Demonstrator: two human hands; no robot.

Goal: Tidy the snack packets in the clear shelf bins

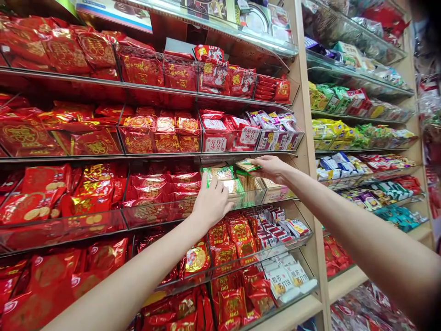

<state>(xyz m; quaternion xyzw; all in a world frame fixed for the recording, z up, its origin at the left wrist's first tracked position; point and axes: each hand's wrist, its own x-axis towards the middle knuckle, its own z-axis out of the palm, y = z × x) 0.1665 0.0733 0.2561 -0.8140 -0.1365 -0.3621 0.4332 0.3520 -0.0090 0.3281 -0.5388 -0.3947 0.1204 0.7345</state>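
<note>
From the head view I have the bare right hand (272,166) reaching in from the right, its fingers closed on the edge of a flat, green-and-cream plastic-wrapped packet (245,164). I see that packet tilted above the shelf bin, near its far side. The bare left hand (212,201) reaches in from the near left, palm down, fingers stretched and parted, thumb out to the right. Its fingertips are over the shiny green-and-gold wrapped packets (222,173) in the bin; I cannot tell whether they touch.

Under the held packet I make out tan biscuits in clear wrapping (253,185), standing behind a clear plastic front panel (250,200). Left of the 2 hands are glossy red foil packets (148,184). On the shelf above I see small white-and-purple packets (274,138), and on a lower shelf, to the right, white pillow-shaped packets with dark lettering (285,278). A pale wooden upright (303,92) divides this rack from the far right shelves, where bright yellow packets (330,128) lie.
</note>
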